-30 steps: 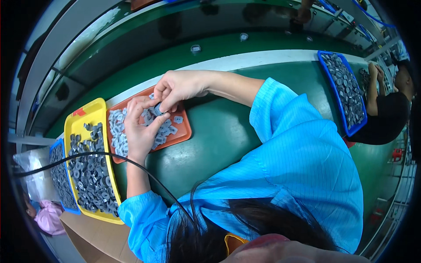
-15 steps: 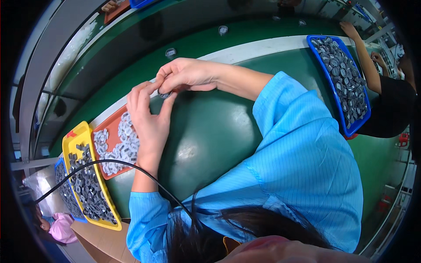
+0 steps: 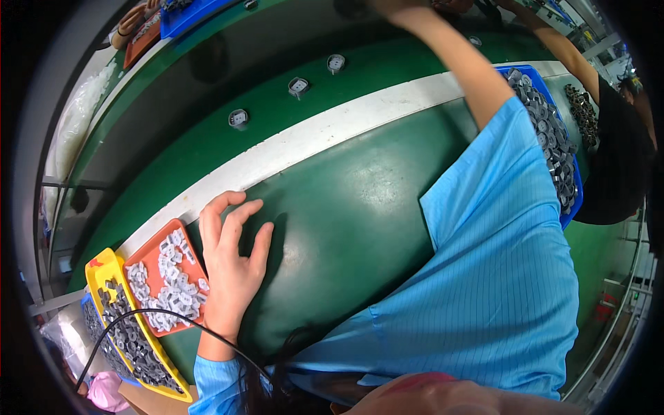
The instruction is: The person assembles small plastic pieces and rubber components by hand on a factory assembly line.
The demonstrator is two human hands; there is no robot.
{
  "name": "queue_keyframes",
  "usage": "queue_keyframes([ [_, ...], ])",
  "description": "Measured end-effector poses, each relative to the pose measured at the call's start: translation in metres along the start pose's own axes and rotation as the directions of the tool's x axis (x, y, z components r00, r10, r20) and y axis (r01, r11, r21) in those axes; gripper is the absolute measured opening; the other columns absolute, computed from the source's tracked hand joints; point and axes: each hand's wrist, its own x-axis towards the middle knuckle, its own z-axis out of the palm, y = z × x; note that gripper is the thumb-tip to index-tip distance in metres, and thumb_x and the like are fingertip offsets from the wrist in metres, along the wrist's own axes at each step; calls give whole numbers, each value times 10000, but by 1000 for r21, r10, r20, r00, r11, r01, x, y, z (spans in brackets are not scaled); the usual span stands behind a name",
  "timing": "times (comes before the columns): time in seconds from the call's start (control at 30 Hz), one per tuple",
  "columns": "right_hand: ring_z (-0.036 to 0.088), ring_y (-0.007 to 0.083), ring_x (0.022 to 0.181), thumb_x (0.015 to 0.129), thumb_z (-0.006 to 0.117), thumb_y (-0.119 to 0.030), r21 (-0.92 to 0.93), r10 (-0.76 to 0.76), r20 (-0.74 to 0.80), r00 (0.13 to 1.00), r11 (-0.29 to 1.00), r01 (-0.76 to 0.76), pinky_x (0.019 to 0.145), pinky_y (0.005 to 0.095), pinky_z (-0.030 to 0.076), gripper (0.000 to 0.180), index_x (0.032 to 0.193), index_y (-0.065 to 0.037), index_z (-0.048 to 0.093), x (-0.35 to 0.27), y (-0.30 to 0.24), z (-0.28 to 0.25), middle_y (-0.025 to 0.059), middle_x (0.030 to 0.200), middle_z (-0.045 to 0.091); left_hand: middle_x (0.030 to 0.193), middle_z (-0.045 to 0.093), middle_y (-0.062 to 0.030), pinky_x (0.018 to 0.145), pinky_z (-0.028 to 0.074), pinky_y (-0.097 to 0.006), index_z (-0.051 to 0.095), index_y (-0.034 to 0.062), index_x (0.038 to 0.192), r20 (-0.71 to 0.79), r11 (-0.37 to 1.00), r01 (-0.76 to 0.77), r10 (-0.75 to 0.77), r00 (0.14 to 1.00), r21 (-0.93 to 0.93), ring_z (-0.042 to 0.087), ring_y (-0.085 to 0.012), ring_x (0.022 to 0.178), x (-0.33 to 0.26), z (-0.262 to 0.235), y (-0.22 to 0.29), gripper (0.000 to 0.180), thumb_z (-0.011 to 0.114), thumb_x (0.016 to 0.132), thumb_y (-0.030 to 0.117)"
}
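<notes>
My left hand (image 3: pixel 234 266) hovers over the green worktop (image 3: pixel 346 214) with fingers curved apart and nothing between them. It is nearest to an orange tray (image 3: pixel 148 259) of small white plastic parts. My right arm reaches far across to the top edge of the view. There my right hand (image 3: pixel 400 10) is smeared by motion and partly cut off, so its fingers and anything in them cannot be made out. On the green conveyor belt beyond the pale ledge lie small grey round housings: one (image 3: pixel 238 118), another (image 3: pixel 298 87) and a third (image 3: pixel 335 63).
Left of the orange tray stands a yellow tray (image 3: pixel 181 391) of dark grey parts, with a blue tray beside it. A blue tray (image 3: pixel 579 185) of grey housings is at the right, near a co-worker in black (image 3: pixel 612 169). A black cable (image 3: pixel 149 310) crosses the lower left.
Both hands were together on a small dark part. They have parted: my right hand has swung far to the upper right, while my left has opened and stands empty.
</notes>
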Motion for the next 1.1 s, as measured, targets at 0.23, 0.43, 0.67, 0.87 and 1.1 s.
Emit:
queue_keyframes([
  [0.23, 648, 393, 1194, 913, 553, -161, -766, 160, 225, 961, 639, 73, 1066, 562, 458, 328, 1143, -40, 753, 7, 177, -22, 212, 1208, 715, 1215, 606, -139, 971, 506, -403, 696, 34, 1094, 121, 998, 47, -41, 992, -42, 605, -326, 1156, -5, -3, -5, 337, 789, 776, -28],
  [0.43, 638, 419, 1202, 936, 536, -107, -824, 224, 376, 899, 525, 214, 1065, 523, 476, 308, 1060, 50, 770, 9, 223, -24, 246, 1199, 707, 1174, 627, -133, 953, 507, -403, 705, 16, 1061, 152, 995, -9, 24, 988, -97, 618, -318, 1116, 0, -3, -4, 305, 793, 773, -32],
  [0.67, 641, 370, 1192, 921, 651, -151, -643, 248, 549, 798, 735, 214, 975, 452, 537, 250, 1131, -41, 732, 12, 190, -73, 233, 1193, 684, 1117, 657, -134, 922, 518, -383, 710, 7, 1032, 135, 990, -28, 47, 990, -140, 638, -310, 1061, -4, -10, -3, 265, 784, 782, -39],
  [0.87, 669, 358, 1065, 847, 758, -161, 5, 106, 307, 946, 994, -113, 936, 430, 539, 542, 1360, -77, 607, -4, 41, -79, 174, 1130, 688, 1047, 660, -108, 857, 520, -388, 716, 31, 1023, 44, 981, -29, 38, 998, -194, 644, -310, 968, -11, -17, -1, 254, 791, 783, -7],
  [1.1, 657, 169, 811, 790, 773, -85, 772, -540, 162, 826, 590, 234, 747, 298, 555, 382, 1149, -73, 643, -64, -257, -97, 49, 948, 704, 1184, 657, -98, 937, 559, -328, 638, 4, 1247, -71, 696, 225, -368, 927, -682, 681, -200, 1060, -9, -39, -21, 339, 700, 915, -19],
])
